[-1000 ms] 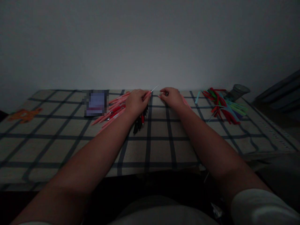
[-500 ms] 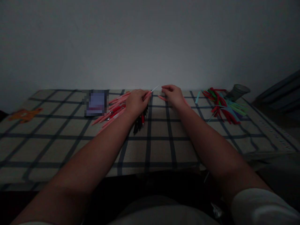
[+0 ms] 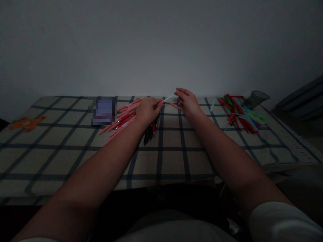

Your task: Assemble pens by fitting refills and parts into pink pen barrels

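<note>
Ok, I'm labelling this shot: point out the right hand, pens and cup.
Right hand (image 3: 189, 103), head view: back of hand.
Pens (image 3: 125, 117), head view: a red barrel.
Cup (image 3: 255, 98), head view: its side.

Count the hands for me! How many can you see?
2. The left hand is over the pink and red pens; the right hand is across from it, fingertips at one end of a thin white strip. No other hands show.

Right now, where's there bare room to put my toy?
Bare cloth lies between the forearms, nearer than the dark sticks, and between the orange thing and the pixelated rectangle. It's crowded around the left hand, with pink sticks beside it, and where coloured strips lie by the grey vessel.
</note>
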The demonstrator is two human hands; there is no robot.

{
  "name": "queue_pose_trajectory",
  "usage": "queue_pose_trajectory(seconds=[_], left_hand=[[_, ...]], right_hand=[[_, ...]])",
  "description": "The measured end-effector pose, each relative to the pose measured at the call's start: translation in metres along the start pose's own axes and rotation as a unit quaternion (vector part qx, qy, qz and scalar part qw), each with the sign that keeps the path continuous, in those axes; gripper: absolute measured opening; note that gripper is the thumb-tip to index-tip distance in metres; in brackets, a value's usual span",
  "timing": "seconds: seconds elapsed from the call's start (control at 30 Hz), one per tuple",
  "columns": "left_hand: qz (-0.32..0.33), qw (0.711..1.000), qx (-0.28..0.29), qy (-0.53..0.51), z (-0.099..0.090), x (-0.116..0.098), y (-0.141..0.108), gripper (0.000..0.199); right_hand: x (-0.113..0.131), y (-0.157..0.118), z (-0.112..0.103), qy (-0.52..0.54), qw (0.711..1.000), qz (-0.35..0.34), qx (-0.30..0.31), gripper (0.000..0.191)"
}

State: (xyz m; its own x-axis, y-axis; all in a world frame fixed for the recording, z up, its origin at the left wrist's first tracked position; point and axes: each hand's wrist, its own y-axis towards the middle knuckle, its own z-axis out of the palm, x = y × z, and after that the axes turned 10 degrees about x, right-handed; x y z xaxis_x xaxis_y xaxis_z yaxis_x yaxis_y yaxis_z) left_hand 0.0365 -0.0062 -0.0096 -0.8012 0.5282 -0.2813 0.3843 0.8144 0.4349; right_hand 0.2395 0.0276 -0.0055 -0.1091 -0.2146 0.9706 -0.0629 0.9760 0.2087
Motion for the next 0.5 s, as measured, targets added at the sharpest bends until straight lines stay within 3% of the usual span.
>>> queue_pose_trajectory(seconds=[0.5], left_hand=[[-0.006,1.0,0.002,-0.002,0.0031,0.0027,0.0006,0.036]], right_hand=[[0.0058,-0.005,0.0021,0.056,0.998,0.012,0.03,0.038]])
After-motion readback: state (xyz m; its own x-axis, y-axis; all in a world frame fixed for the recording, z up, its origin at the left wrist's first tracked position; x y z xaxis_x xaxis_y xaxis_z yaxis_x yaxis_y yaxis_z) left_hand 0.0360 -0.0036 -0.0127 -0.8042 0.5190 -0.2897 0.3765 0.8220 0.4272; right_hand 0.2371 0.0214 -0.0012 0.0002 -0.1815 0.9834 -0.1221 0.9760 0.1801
